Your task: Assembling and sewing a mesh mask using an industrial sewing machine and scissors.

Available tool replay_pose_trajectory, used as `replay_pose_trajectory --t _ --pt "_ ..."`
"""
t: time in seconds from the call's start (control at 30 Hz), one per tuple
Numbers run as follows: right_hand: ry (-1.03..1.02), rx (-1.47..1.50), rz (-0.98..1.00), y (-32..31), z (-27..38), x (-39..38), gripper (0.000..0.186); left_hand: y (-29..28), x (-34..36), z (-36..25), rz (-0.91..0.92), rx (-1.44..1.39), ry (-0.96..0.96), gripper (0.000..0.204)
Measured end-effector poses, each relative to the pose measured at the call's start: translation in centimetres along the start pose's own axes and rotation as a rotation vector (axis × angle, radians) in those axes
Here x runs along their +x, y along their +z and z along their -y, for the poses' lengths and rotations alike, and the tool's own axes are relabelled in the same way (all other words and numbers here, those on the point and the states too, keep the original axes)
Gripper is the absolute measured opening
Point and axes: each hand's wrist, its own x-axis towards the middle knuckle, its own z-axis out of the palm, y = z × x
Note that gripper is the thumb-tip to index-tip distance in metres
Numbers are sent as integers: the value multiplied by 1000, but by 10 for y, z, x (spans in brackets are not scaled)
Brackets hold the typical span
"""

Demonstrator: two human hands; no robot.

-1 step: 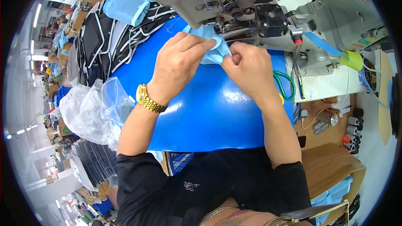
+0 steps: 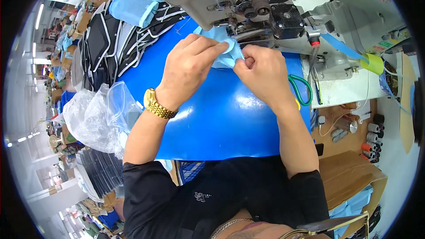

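Note:
A light blue piece of fabric (image 2: 228, 57) is stretched between my two hands, just in front of the sewing machine (image 2: 261, 6). My left hand (image 2: 191, 64), with a gold watch on its wrist, pinches the fabric's left side between thumb and fingers. At the right, my right hand (image 2: 263, 73) grips the edge, which has a jagged, zigzag look. The fabric's far end lies close to the machine's presser area; whether it is under the foot I cannot tell. Beside my right wrist are the green handles of scissors (image 2: 302, 89).
Black pieces with white piping (image 2: 108, 44) are piled at the left, with blue fabric (image 2: 135, 9) on top. Clear plastic bags (image 2: 90, 117) lie at the blue table's (image 2: 212, 128) left edge. Right: blue tape on a yellow-green roll (image 2: 372, 64), thread spools (image 2: 372, 137), a cardboard box (image 2: 349, 172).

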Motion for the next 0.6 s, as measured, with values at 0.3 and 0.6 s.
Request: replay_pose_trajectory --t 0.3,0.6 --pt "23 210 -24 6 -4 -7 11 1 0 -3 46 69 36 28" --pt "68 527 -79 14 -9 -3 11 13 0 -12 -31 148 -34 27"
